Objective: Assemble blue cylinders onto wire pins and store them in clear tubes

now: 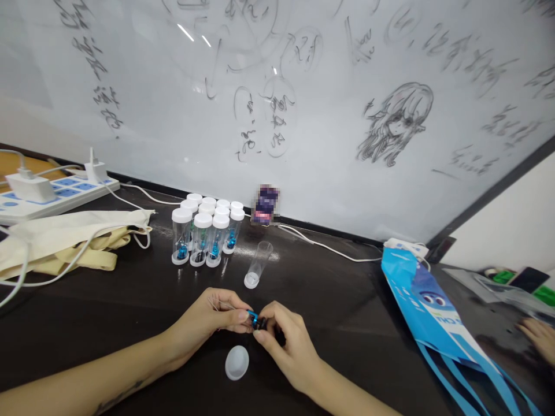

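My left hand (219, 312) pinches the blue end of a small blue-and-black part (254, 318); thin pale strands stick out near its fingers. Closed on the black end of the same part is my right hand (290, 341). Fingers cover much of it, so its exact kind is unclear. Below my hands, a round white cap (237, 363) rests on the dark table. A clear tube (259, 266) with a white base stands uncapped just beyond them. Farther back to the left, several clear tubes (202, 240) with white caps stand grouped, with small blue pieces inside some.
At left lie a white power strip (65, 193), white cables and a cream fabric bag (73, 237). A phone-like object (265, 205) leans against the whiteboard (312, 115). A blue bag (427, 306) lies at right; another person's hand (540, 338) shows at the right edge.
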`<action>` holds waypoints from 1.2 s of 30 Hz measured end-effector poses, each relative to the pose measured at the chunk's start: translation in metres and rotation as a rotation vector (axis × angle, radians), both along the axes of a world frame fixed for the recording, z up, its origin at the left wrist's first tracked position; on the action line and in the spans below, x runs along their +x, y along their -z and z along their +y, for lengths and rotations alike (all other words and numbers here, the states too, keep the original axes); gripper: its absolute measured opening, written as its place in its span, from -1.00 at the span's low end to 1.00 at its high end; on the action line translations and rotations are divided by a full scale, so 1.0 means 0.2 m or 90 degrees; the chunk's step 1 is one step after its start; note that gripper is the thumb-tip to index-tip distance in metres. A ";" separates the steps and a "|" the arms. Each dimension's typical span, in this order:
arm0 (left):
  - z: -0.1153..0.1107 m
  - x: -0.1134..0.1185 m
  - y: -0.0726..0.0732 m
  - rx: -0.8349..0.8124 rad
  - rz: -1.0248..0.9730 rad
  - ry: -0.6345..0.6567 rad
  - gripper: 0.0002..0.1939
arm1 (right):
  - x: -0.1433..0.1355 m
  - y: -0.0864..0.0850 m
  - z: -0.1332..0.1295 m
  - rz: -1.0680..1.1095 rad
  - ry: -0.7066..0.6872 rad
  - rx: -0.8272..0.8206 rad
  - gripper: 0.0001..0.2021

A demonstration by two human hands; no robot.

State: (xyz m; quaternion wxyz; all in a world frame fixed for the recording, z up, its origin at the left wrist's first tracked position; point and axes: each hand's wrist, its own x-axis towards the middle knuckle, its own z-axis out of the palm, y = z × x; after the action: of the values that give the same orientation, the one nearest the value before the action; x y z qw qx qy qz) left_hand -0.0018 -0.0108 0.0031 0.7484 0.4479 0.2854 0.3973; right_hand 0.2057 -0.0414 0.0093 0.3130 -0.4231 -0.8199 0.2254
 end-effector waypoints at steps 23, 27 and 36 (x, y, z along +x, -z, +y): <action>0.00 0.00 0.02 0.000 -0.015 -0.013 -0.87 | 0.00 0.00 -0.01 0.009 0.020 -0.018 -0.87; 0.00 0.00 0.02 -0.001 -0.003 -0.002 -0.86 | 0.00 0.00 0.00 -0.022 0.013 -0.005 -0.75; 0.00 0.00 0.00 -0.003 0.008 -0.011 -0.85 | 0.00 0.03 0.00 0.022 0.021 0.039 -0.87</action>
State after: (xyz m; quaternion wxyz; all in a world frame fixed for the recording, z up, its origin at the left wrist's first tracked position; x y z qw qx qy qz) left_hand -0.0015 -0.0113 0.0032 0.7441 0.4463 0.2948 0.4002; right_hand 0.2053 -0.0405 0.0042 0.3435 -0.4228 -0.8138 0.2023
